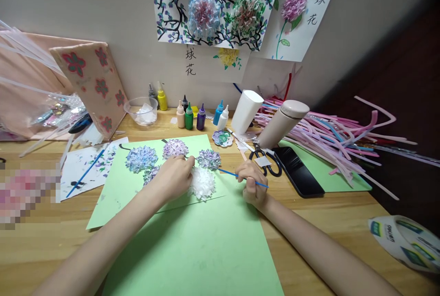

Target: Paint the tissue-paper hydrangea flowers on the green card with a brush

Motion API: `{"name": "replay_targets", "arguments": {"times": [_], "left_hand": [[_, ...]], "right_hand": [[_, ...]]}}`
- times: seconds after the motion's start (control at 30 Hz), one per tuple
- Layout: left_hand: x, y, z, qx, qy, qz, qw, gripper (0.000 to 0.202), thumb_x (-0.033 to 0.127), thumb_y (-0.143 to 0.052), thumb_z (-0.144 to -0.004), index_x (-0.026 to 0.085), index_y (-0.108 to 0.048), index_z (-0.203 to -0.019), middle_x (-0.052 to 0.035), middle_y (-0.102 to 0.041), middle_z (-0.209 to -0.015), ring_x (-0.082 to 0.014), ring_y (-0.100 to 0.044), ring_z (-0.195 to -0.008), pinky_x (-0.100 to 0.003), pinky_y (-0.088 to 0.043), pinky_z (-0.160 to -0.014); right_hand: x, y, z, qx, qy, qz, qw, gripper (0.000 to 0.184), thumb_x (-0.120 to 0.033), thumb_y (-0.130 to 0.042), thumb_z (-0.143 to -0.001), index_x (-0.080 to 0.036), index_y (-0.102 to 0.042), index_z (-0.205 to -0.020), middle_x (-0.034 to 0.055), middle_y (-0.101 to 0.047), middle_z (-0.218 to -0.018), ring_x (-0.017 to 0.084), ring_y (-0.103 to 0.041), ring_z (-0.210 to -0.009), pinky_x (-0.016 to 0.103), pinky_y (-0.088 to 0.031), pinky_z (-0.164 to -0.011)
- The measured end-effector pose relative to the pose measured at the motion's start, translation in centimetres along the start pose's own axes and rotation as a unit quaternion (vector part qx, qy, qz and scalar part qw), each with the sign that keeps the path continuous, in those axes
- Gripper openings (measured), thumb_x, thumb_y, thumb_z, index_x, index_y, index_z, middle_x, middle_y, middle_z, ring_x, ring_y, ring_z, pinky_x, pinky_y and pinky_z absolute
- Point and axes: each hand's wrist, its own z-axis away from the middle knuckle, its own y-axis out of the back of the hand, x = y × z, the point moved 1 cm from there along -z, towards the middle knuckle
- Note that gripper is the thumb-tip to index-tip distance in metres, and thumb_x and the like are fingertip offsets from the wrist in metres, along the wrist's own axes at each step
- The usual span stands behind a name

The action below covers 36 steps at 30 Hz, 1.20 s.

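White paper flower [203,184] sits unpainted beside tinted flowers [140,158]; our left fingers [185,170] curl against it, grip unclear; our right fingers [246,175] pinch the paintbrush [227,173].

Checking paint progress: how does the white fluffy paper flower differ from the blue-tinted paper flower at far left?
The white fluffy paper flower looks unpainted; the blue-tinted paper flower is blue and lilac. The white one lies beside the left hand; the blue one lies apart. Both sit on the green paper sheet.
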Motion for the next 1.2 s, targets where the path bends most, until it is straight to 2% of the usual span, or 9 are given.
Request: {"name": "replay_targets", "arguments": {"times": [0.23, 0.53, 0.7, 0.87, 0.97, 1.07, 1.2], "left_hand": [[0.01, 0.0, 0.05, -0.001, 0.002, 0.002, 1.0, 0.023, 0.008, -0.039, -0.081, 0.014, -0.057, -0.093, -0.012, -0.064, -0.076, -0.0288, -0.061, -0.08, -0.034, -0.04, -0.067], [0.05, 0.01, -0.05, -0.003, 0.004, -0.002, 1.0, 0.024, 0.008, -0.04, -0.08, 0.014, -0.058, -0.095, -0.0118, -0.064, -0.078, -0.0276, -0.061, -0.08, -0.033, -0.04, -0.065], [-0.06, -0.04, -0.02, -0.002, 0.0, 0.001, 1.0, 0.025, 0.008, -0.039, -0.08, 0.014, -0.058, -0.096, -0.0119, -0.065, -0.079, -0.0274, -0.061, -0.08, -0.033, -0.039, -0.065], [-0.15, -0.12, 0.02, 0.0, 0.001, 0.01, 1.0, 0.027, 0.008, -0.039, -0.08, 0.014, -0.058, -0.099, -0.0118, -0.065, -0.08, -0.0265, -0.061, -0.08, -0.033, -0.04, -0.066], [-0.12, -0.12, -0.01, -0.002, 0.004, 0.011, 1.0, 0.027, 0.009, -0.04, -0.08, 0.014, -0.058, -0.099, -0.0112, -0.066, -0.081, -0.0258, -0.061, -0.082, -0.033, -0.04, -0.067], [-0.08, -0.07, -0.01, -0.006, 0.005, 0.013, 1.0, 0.027, 0.008, -0.04, -0.08, 0.014, -0.058, -0.099, -0.011, -0.066, -0.082, -0.0256, -0.061, -0.083, -0.032, -0.041, -0.068], [-0.11, -0.02, 0.03, -0.007, 0.003, 0.018, 1.0, 0.027, 0.008, -0.04, -0.08, 0.014, -0.058, -0.099, -0.0119, -0.066, -0.083, -0.0267, -0.061, -0.084, -0.033, -0.041, -0.068]], "right_hand": [[-0.06, -0.23, -0.32, -0.03, 0.005, 0.009, 1.0, 0.032, -0.029, -0.029, -0.095, -0.024, -0.05, -0.072, 0.0015, -0.054, -0.062, 0.017, -0.05, -0.057, 0.032, -0.039, -0.058], [0.15, -0.23, 0.07, -0.011, -0.015, -0.011, 1.0, 0.032, -0.025, -0.03, -0.095, -0.023, -0.048, -0.07, 0.0011, -0.051, -0.061, 0.016, -0.048, -0.057, 0.032, -0.038, -0.056], [0.16, -0.29, 0.19, 0.019, -0.038, -0.006, 0.999, 0.035, -0.028, -0.028, -0.095, -0.023, -0.048, -0.066, 0.0012, -0.051, -0.059, 0.017, -0.049, -0.056, 0.032, -0.037, -0.056], [0.16, -0.31, 0.03, 0.094, -0.08, -0.024, 0.992, 0.037, -0.029, -0.026, -0.096, -0.023, -0.046, -0.065, 0.0005, -0.048, -0.058, 0.017, -0.049, -0.056, 0.033, -0.037, -0.057], [0.32, -0.35, 0.03, 0.116, -0.11, -0.022, 0.987, 0.036, -0.032, -0.027, -0.096, -0.024, -0.044, -0.065, 0.0001, -0.047, -0.058, 0.017, -0.05, -0.056, 0.034, -0.038, -0.058], [0.45, -0.37, 0.03, 0.11, -0.109, -0.024, 0.988, 0.036, -0.032, -0.028, -0.096, -0.023, -0.044, -0.065, -0.0001, -0.047, -0.057, 0.017, -0.049, -0.056, 0.034, -0.038, -0.058], [0.62, -0.42, -0.09, 0.067, -0.098, -0.023, 0.993, 0.037, -0.032, -0.028, -0.096, -0.023, -0.046, -0.065, 0.0007, -0.05, -0.06, 0.017, -0.049, -0.058, 0.033, -0.038, -0.059]]}}
